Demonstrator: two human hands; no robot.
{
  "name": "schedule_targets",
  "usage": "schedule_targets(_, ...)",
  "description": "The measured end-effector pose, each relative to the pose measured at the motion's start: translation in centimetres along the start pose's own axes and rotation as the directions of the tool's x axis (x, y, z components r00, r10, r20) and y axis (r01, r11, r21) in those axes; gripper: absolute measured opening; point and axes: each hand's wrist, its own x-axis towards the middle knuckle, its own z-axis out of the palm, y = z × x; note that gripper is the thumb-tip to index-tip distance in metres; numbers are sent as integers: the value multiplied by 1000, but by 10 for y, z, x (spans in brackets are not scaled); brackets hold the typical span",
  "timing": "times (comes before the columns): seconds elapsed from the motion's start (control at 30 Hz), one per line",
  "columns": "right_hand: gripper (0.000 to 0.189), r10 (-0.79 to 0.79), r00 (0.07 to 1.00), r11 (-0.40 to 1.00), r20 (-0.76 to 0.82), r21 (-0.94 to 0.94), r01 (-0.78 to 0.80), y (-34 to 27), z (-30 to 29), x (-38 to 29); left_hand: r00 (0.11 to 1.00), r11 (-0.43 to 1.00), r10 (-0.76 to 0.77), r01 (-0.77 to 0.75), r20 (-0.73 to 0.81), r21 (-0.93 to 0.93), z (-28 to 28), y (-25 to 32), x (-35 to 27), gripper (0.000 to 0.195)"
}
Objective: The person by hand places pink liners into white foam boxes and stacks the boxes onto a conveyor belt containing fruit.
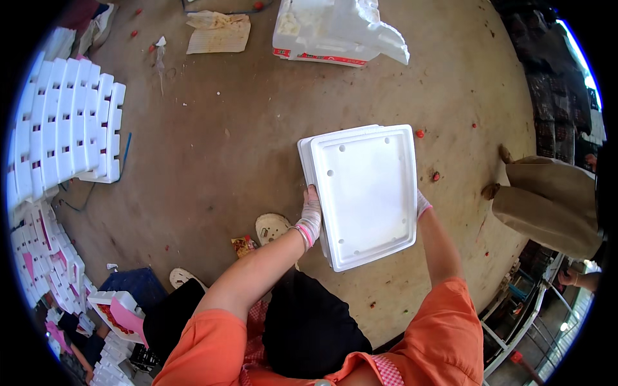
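Note:
A short stack of white foam lids or shallow trays is held out in front of me above the floor. The top one shows a raised rim and several small round marks. My left hand, in a pale fingerless-looking glove with a pink cuff, grips the stack's left side. On the right side, my right hand is pressed against the edge in a similar glove; its fingers are mostly hidden behind the foam.
White foam boxes are stacked at the left. A broken foam box and cardboard lie ahead. Small red fruits dot the floor. A person in brown trousers stands right, near a metal frame. A fruit-filled foam box sits lower left.

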Motion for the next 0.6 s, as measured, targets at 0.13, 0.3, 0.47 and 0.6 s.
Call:
schedule_targets(0.13, 70, -40, 999, 999, 4, 26, 40, 11, 7, 2, 997, 983, -4, 18, 79, -184, -11, 5, -3, 76)
schedule_targets(0.3, 70, -163, 987, 980, -4, 113, 162, 9, 12, -9, 986, 963, 140, -113, 95, -245, -6, 48, -45, 69)
schedule_targets(0.47, 70, -383, 924, 900, -5, 223, 374, -24, 41, -11, 825, 905, 406, -305, 393, -296, -40, 101, -44, 67)
schedule_targets(0.6, 70, -492, 871, 833, -7, 286, 473, -36, 62, -18, 606, 801, 595, -503, 528, -326, -34, 152, -55, 72)
